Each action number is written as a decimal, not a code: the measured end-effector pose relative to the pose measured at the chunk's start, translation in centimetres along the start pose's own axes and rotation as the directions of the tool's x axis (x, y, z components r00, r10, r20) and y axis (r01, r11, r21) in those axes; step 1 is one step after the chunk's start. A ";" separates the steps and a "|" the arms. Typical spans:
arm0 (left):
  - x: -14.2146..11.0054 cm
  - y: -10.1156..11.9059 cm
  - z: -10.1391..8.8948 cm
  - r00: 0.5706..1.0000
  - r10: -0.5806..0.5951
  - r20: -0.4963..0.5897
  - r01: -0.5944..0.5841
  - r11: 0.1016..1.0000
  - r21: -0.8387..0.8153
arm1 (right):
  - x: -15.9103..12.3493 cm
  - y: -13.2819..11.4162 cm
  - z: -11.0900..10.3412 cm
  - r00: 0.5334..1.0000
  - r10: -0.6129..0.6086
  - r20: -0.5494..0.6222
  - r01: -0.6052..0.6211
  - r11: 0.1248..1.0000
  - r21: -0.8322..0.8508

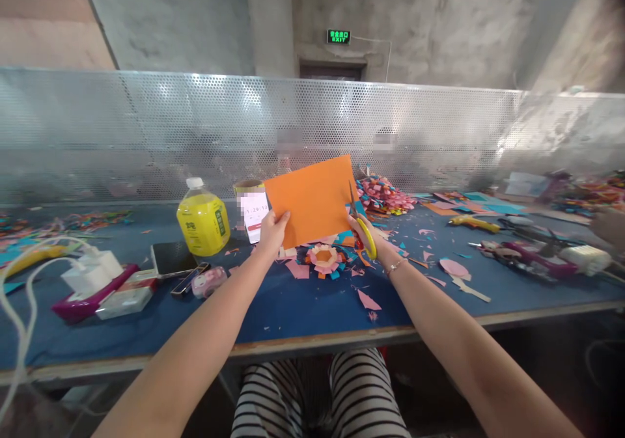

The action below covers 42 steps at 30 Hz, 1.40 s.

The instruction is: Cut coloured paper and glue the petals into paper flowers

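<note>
An orange sheet of paper [312, 197] is held up over the table, tilted, its right side higher. My left hand [274, 230] pinches its lower left corner, thumb in front. At the sheet's right edge is my right hand [360, 231], closed around scissors [367, 237] with yellow handles. The blades point upward and lie against the sheet near its right edge; whether they cut into it I cannot tell. Below the sheet, a paper flower [324, 260] with pale pink and orange petals around an orange middle rests on the blue table [293, 314].
A yellow bottle [202, 220] and a propped phone [252, 215] stand left of the sheet. Further left are chargers on a purple power strip [92, 288]. Behind right lies a heap of coloured paper pieces [383, 196]. A yellow glue gun [473, 223] and paper scraps lie right. A perforated metal screen [205, 132] bounds the back.
</note>
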State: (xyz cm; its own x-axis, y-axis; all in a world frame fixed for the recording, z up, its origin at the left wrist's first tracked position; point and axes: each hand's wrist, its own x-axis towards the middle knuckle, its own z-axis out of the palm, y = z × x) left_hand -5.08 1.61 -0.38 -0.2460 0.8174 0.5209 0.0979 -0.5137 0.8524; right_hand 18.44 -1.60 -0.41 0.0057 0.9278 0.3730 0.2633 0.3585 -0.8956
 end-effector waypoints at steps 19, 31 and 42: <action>0.0 0.4 0.0 1.000 0.015 0.010 -0.015 1.000 -0.001 | 0.3 0.6 0.3 0.996 0.088 0.025 -0.090 0.988 0.122; 0.1 0.2 0.0 1.000 0.019 0.002 -0.019 1.000 -0.011 | 0.6 1.4 0.5 0.998 0.068 -0.002 -0.067 0.989 0.135; -0.1 0.5 0.1 0.998 0.048 0.049 -0.047 0.999 -0.027 | 0.9 2.1 0.9 0.994 0.015 -0.107 -0.012 0.999 0.034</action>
State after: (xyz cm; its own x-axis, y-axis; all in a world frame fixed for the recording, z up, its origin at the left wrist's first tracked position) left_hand -4.92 1.34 -0.03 -0.1933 0.8037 0.5628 0.0828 -0.5582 0.8256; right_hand 18.15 0.04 -2.15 0.1130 0.9168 0.3830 0.2304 0.3508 -0.9077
